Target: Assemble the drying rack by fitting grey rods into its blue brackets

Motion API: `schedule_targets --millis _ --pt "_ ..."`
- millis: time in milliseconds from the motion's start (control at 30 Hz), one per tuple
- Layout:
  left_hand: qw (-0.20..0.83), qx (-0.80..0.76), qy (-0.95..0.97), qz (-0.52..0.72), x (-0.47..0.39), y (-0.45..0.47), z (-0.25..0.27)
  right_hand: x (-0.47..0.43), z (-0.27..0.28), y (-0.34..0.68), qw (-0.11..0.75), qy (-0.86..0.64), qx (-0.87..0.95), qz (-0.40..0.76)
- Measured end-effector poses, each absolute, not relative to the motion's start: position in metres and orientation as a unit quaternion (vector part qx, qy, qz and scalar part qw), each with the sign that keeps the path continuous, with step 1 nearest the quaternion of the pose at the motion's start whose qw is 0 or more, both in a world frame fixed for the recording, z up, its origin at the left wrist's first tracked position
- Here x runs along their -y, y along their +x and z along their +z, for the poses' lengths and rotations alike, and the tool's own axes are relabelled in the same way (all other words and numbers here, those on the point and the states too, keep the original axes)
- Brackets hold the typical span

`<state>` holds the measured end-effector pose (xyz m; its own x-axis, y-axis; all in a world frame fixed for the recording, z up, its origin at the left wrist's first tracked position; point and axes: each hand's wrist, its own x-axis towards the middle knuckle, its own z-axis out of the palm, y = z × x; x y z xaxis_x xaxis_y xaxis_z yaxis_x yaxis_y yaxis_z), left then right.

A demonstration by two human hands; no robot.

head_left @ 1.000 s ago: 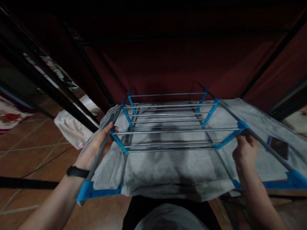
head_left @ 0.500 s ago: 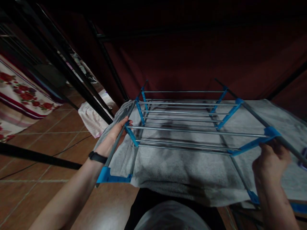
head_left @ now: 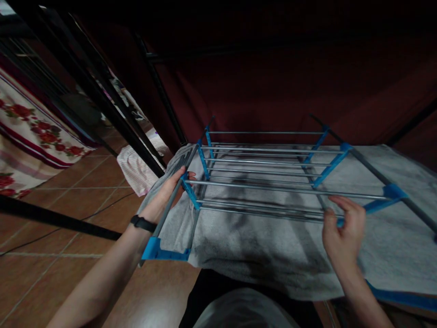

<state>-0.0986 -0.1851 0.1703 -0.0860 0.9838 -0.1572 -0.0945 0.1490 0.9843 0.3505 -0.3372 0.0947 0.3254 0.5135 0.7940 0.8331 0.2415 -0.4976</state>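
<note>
A rack of grey metal rods (head_left: pixel 273 187) with blue plastic brackets (head_left: pixel 394 193) lies over a grey cloth (head_left: pixel 246 246) in front of me. My left hand (head_left: pixel 167 192), with a black band on its wrist, is closed around the left side pole by a blue bracket; part of its fingers hides behind the pole. My right hand (head_left: pixel 344 230) is at the rack's near right part, thumb and fingers apart and partly curled. Its fingertips are close to the front rods; whether they touch cannot be told.
Black metal posts (head_left: pixel 112 107) slant on the left, and a dark red curtain (head_left: pixel 266 100) hangs behind the rack. A striped pale cloth (head_left: pixel 136 168) and a floral blanket (head_left: pixel 44 132) are at left above the tiled floor (head_left: pixel 75 218). A dark cable crosses the tiles.
My right hand has let go near the right blue bracket and moved left to the front rods. My left hand keeps its hold on the side pole. The view has shifted slightly.
</note>
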Motion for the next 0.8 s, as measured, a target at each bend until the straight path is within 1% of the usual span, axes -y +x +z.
schedule_targets --millis 133,233,300,433,667,800 --pt "0.536 -0.554 0.412 0.486 0.183 -0.099 0.175 0.3 0.134 0.31 0.409 -0.536 0.724 -0.145" --pt "0.553 -0.567 0.395 0.465 0.178 -0.097 0.18 0.278 0.144 0.289 0.291 -0.496 0.802 -0.161" --pt "0.548 -0.574 0.393 0.465 0.175 -0.095 0.182 0.269 0.146 0.279 0.243 -0.483 0.821 -0.182" --pt "0.522 -0.597 0.389 0.469 0.171 -0.092 0.18 0.259 0.15 0.269 0.206 -0.471 0.833 -0.203" --pt "0.517 -0.575 0.441 0.456 0.169 -0.099 0.169 0.254 0.155 0.272 0.175 -0.464 0.842 -0.211" --pt "0.523 -0.574 0.433 0.457 0.167 -0.102 0.163 0.255 0.156 0.273 0.153 -0.474 0.843 -0.201"
